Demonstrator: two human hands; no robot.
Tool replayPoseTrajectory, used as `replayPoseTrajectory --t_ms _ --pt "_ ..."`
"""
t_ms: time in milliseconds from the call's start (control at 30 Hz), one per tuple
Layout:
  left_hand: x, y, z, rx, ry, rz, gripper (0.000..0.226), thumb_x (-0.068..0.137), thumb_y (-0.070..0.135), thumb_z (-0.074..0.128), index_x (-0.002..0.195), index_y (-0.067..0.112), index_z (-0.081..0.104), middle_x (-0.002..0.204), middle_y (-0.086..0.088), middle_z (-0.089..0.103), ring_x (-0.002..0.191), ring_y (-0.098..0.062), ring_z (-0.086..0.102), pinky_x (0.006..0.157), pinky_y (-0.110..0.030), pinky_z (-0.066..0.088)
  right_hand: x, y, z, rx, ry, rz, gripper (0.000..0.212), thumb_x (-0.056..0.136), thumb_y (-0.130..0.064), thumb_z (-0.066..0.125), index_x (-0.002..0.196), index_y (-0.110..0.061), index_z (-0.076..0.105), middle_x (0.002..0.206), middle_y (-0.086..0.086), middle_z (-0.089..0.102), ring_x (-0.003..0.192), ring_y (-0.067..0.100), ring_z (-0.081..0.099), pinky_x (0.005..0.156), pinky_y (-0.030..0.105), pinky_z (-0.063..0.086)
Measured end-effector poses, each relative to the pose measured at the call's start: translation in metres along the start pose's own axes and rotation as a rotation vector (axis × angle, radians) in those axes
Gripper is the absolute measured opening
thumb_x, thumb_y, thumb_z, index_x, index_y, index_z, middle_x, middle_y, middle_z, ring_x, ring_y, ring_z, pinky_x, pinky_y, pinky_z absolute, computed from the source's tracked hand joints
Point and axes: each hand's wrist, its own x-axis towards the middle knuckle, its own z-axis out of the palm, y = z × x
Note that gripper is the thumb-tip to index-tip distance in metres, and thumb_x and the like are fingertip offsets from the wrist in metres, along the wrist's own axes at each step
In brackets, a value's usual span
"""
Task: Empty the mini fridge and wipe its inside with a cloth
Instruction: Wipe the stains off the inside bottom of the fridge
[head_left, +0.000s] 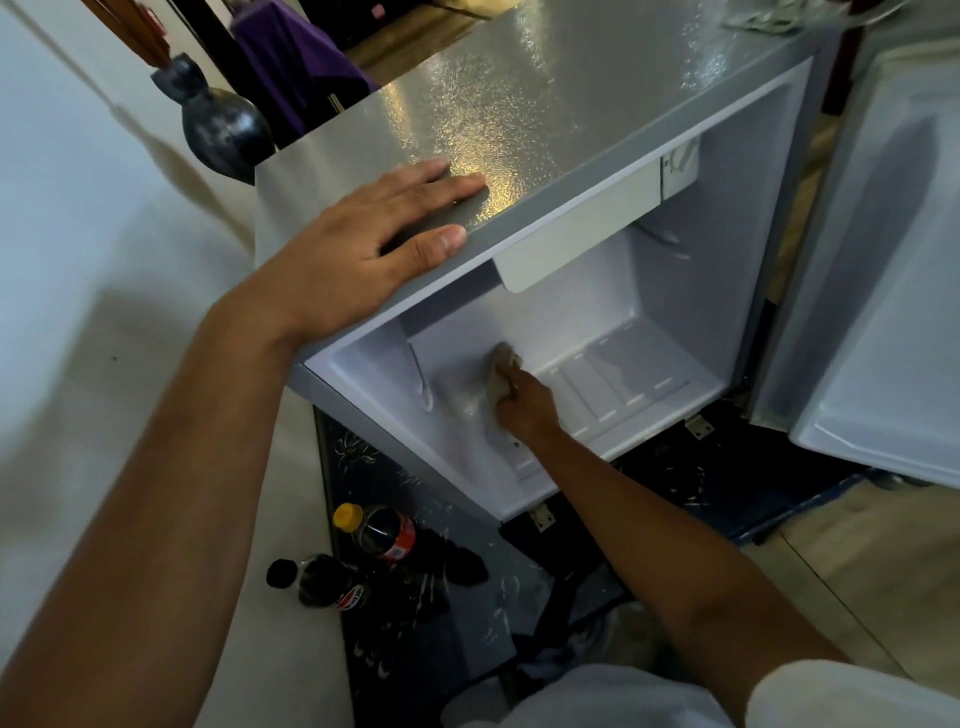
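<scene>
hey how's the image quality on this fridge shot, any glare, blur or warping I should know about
Head view: bright glare on the textured fridge top just beyond the left hand; wide-angle warping bends the open door and cabinet edges; the interior is dim and soft, so the cloth in the right hand lacks detail; the bottles on the floor sit in shadow.

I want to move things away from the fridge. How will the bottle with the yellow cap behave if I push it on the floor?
The yellow-capped bottle lies on its side beside the black-capped bottle, so a sideways push would probably make it roll. It looks at least partly filled with dark drink, so likely fairly heavy for its size. The smooth plastic may be slippery.
</scene>
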Motion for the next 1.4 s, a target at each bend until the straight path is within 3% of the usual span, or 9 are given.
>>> replayPoseTrajectory --t_ms 167,233,433,600,733,867,967,1300,1400 --pt "0.0 -0.001 0.0 0.008 0.007 0.007 0.058 0.093 0.074 0.032 0.149 0.061 0.03 0.165 0.024 0.022 0.155 -0.004 0.017 0.124 -0.052 0.021 0.022 0.004 -0.035 0.364 0.195 0.25 0.059 0.102 -0.016 0.048 0.159 -0.024 0.031 0.148 0.013 0.051 0.134 0.036 0.052 0.108 0.032 0.042" --pt "0.001 -0.001 -0.001 0.012 0.006 0.009 0.057 0.094 0.074 0.032 0.149 0.061 0.029 0.166 0.023 0.022 0.155 -0.004 0.017 0.124 -0.052 0.021 0.035 0.002 -0.045 0.53 0.235 0.318 0.054 0.105 -0.022 0.042 0.158 -0.021 0.033 0.152 0.017 0.048 0.137 0.038 0.049 0.116 0.045 0.039" --pt "0.0 -0.003 0.0 0.007 0.002 0.003 0.056 0.095 0.071 0.034 0.15 0.06 0.03 0.166 0.022 0.021 0.155 -0.004 0.016 0.125 -0.051 0.02 0.028 -0.013 -0.021 0.49 0.134 0.319 0.07 0.102 -0.016 0.049 0.161 -0.035 0.017 0.157 0.018 0.04 0.139 0.041 0.045 0.114 0.044 0.039" --pt "0.001 -0.003 0.0 -0.015 0.007 -0.002 0.056 0.096 0.07 0.036 0.15 0.059 0.032 0.166 0.022 0.023 0.155 -0.006 0.017 0.125 -0.051 0.021 0.005 -0.02 0.012 0.422 0.08 0.183 0.068 0.097 -0.007 0.056 0.156 -0.033 0.034 0.151 0.013 0.051 0.133 0.035 0.054 0.113 0.041 0.045" --pt "0.0 -0.002 0.0 -0.012 0.01 -0.007 0.056 0.096 0.069 0.036 0.15 0.058 0.033 0.166 0.022 0.023 0.155 -0.005 0.016 0.125 -0.05 0.02 0.012 -0.043 0.002 0.83 0.331 0.184 0.054 0.097 -0.035 0.063 0.147 -0.02 0.049 0.14 0.006 0.063 0.127 0.024 0.059 0.099 0.031 0.052" --pt "0.0 0.0 0.0 -0.003 0.015 -0.016 0.056 0.095 0.069 0.035 0.15 0.058 0.032 0.166 0.022 0.023 0.155 -0.004 0.017 0.125 -0.05 0.02 0.038 -0.066 -0.028 0.605 0.433 0.064 0.067 0.096 -0.015 0.057 0.157 -0.028 0.031 0.151 0.001 0.051 0.132 0.017 0.05 0.108 0.025 0.042" --pt "0.0 0.0 0.0 0.012 0.01 -0.021 0.055 0.096 0.07 0.034 0.15 0.06 0.03 0.166 0.023 0.021 0.154 -0.004 0.017 0.124 -0.051 0.02 0.037 -0.067 -0.021 0.375 0.406 0.023 0.083 0.09 0.006 0.053 0.161 -0.024 0.021 0.159 0.005 0.042 0.141 0.033 0.045 0.118 0.043 0.04" --pt "0.0 -0.002 0.0 0.004 0.007 0.008 0.055 0.095 0.072 0.035 0.149 0.06 0.032 0.166 0.02 0.023 0.154 -0.007 0.02 0.123 -0.053 0.022 0.004 -0.037 0.02 0.182 0.047 -0.079 0.08 0.092 0.004 0.056 0.159 -0.028 0.029 0.155 0.012 0.047 0.135 0.034 0.052 0.106 0.026 0.043" --pt "-0.003 0.002 -0.001 -0.003 0.028 0.021 0.053 0.097 0.067 0.039 0.149 0.056 0.036 0.165 0.018 0.027 0.153 -0.007 0.024 0.124 -0.047 0.023 -0.009 -0.036 0.008 0.262 -0.012 -0.021 0.07 0.094 -0.001 0.058 0.154 -0.032 0.04 0.153 0.009 0.049 0.135 0.031 0.052 0.114 0.031 0.041"
